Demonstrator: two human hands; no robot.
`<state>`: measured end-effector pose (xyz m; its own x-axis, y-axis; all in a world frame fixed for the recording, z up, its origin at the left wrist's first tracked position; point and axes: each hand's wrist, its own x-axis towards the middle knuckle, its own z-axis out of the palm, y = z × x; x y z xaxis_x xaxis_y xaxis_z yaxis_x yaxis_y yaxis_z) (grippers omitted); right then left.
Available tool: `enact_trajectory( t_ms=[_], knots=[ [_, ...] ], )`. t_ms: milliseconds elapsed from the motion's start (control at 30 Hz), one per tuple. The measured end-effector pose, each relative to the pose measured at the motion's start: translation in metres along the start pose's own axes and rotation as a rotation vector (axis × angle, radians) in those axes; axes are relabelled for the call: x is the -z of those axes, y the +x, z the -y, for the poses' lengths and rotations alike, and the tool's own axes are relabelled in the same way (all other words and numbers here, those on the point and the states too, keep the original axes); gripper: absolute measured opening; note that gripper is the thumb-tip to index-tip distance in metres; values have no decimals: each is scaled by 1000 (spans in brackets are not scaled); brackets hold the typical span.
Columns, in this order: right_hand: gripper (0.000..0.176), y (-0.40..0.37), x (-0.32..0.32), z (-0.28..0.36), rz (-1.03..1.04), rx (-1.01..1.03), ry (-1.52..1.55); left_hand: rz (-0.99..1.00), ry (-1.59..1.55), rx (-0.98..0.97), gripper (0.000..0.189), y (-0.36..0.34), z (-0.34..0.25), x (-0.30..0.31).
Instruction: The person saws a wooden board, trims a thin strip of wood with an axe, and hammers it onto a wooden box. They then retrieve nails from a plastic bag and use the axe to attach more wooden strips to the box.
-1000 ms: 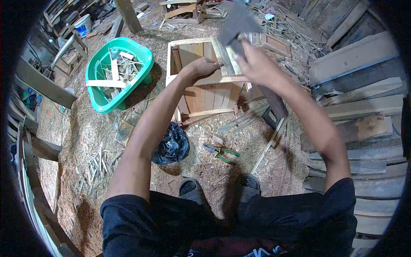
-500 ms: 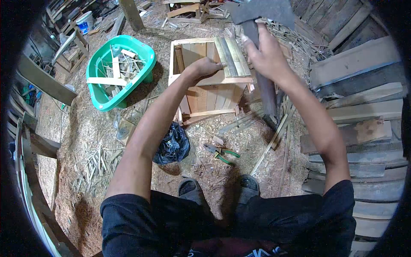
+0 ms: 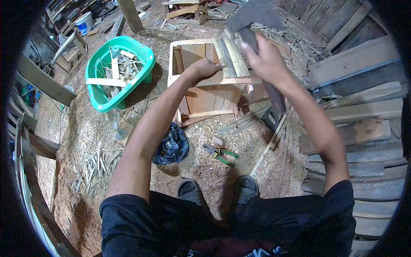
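Observation:
A wooden box frame [image 3: 205,80] stands on the floor before me, with split bamboo slats [image 3: 231,58] laid across the right part of its top. My left hand [image 3: 204,68] is closed at the left edge of these slats, its fingertips pinched together; whatever is between them is too small to make out. In my right hand [image 3: 267,60] is a hatchet [image 3: 257,18], gripped close below its broad dark head and raised above the right side of the box. The hatchet's handle slants down past my wrist.
A green plastic tub [image 3: 102,105] with wood scraps stands left of the box. Near my feet lie pliers [image 3: 220,154] and a black plastic bag [image 3: 172,145]. Stacked boards [image 3: 355,132] line the right side. Shavings and sticks cover the floor.
The hatchet and my right hand have shifted slightly left and are a little blurred. My left hand stays at the slats.

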<state>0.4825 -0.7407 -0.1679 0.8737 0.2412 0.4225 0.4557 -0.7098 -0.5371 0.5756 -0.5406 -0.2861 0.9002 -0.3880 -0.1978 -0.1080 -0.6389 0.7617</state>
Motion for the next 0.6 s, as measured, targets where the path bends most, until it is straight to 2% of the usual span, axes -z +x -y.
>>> enact_trajectory(
  t_ms=[67, 167, 200, 300, 400, 500, 600],
  knots=[
    [37, 6, 4, 14, -150, 86, 68, 31, -39, 45, 48, 1, -2, 0],
    [49, -16, -20, 0, -140, 22, -20, 34, -48, 54, 48, 7, 3, -1],
    [47, -27, -27, -11, 59, -70, -32, 34, -57, 66, 47, 2, -1, -1],
    [46, -44, -33, -22, 504, -99, -249, 3, -76, 62, 46, -6, -6, 2],
    [43, -32, -19, -19, 511, -120, -202, -35, -33, 24, 46, 6, 10, -5],
    [36, -16, -11, -12, 139, -3, -108, -19, 47, 38, 45, -4, -3, 3],
    [39, 3, 4, 7, -80, 13, 26, -15, 4, 1, 45, 3, 3, -2]
  ],
)
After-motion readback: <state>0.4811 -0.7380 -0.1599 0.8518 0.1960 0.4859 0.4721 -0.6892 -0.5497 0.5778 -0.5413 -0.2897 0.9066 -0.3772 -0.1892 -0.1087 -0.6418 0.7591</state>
